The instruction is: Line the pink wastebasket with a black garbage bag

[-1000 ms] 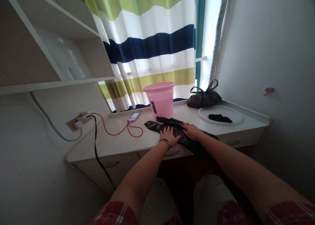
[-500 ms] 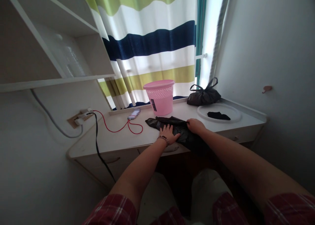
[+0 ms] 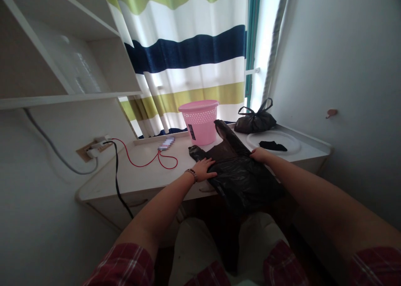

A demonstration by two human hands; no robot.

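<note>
A black plastic bag (image 3: 241, 177) with handle loops is spread across the desk's front edge, its lower part hanging down toward my knees. My left hand (image 3: 203, 169) rests on the bag's left side, fingers stretched out and apart. At the bag's right side, my right hand (image 3: 258, 154) is closed on its edge. One handle of the bag stands up in front of a pink plastic basket (image 3: 203, 129), which is upright behind it. To the right a tied, filled black bag (image 3: 255, 122) sits near a white round lid (image 3: 293, 147) with a black cloth item (image 3: 272, 145) on it.
On the white desk (image 3: 138, 177) lies a phone (image 3: 166, 144) with a red cable (image 3: 134, 165). Plugs fill a wall socket (image 3: 90, 150), and a black cord (image 3: 117, 181) runs down the desk front. A striped curtain (image 3: 188, 52) hangs behind; a shelf (image 3: 103, 98) juts out upper left.
The black bag has opened out wider, with one handle now raised and more of it hanging over the edge. My left hand has moved left; my right hand has shifted slightly right.
</note>
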